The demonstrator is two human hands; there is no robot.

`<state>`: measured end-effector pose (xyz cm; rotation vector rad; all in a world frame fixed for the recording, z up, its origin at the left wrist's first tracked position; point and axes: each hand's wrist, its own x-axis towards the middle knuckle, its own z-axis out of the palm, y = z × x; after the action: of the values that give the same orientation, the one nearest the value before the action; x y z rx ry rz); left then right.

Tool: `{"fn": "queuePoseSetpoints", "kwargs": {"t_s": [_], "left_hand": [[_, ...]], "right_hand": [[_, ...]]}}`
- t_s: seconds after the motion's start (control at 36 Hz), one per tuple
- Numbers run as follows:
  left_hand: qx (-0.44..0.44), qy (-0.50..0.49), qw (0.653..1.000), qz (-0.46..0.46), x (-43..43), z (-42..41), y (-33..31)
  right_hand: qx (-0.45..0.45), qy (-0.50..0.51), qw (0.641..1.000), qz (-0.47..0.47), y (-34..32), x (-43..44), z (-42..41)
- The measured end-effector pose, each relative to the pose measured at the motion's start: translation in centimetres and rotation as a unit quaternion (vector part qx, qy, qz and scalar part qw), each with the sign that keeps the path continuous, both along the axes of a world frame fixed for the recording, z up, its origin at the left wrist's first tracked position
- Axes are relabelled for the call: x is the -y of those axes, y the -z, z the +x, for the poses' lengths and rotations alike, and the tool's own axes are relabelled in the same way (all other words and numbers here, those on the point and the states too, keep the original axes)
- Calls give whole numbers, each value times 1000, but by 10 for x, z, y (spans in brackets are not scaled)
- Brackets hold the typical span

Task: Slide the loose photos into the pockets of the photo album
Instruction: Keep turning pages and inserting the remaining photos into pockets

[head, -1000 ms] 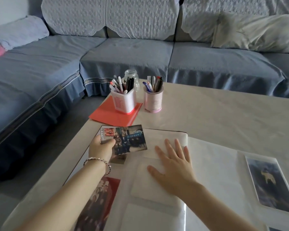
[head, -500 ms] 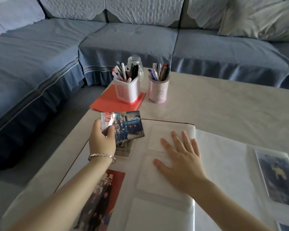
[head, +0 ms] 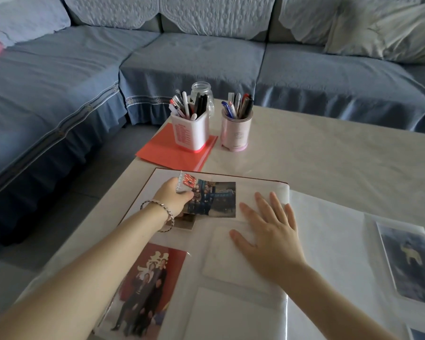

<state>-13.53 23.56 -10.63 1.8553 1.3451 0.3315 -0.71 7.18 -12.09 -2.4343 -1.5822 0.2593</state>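
1. Left hand (head: 174, 197) is pinching the left end of the loose photo (head: 214, 200), thumb on top.
2. Loose photo is lying across the upper part of the photo album's (head: 329, 241) left page, overlapping a smaller print (head: 185, 223).
3. Right hand (head: 268, 234) is lying flat, fingers spread, pressing the page just beside the photo and gripping nothing.
4. Pocketed photo (head: 147, 290) is sitting in the lower-left pocket.
5. White pen holder (head: 190, 133) and pink pen holder (head: 236, 133) are standing on the table (head: 329, 155) beyond the album.

Home living room, blue corner sofa (head: 182, 55) with quilted covers, pale cushion (head: 383, 33) on its right end, low marble-look surface (head: 329, 163), two pen pots (head: 236, 128), family photo album (head: 317, 241) lying open
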Motion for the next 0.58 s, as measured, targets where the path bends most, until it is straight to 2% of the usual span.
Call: {"fn": "queuePoseSetpoints", "kwargs": {"t_s": [0.14, 0.25, 0.39, 0.58], "left_hand": [[0, 76, 997, -20, 2, 19, -10], [-79, 109, 991, -22, 7, 36, -11], [-157, 160, 974, -18, 19, 45, -11], [-58, 13, 996, 72, 24, 35, -2]], "right_hand": [[-40, 75, 995, 57, 3, 3, -4], [-95, 113, 985, 94, 1, 4, -6], [-134, 109, 979, 104, 4, 5, -2], [-181, 143, 960, 159, 9, 8, 0]]}}
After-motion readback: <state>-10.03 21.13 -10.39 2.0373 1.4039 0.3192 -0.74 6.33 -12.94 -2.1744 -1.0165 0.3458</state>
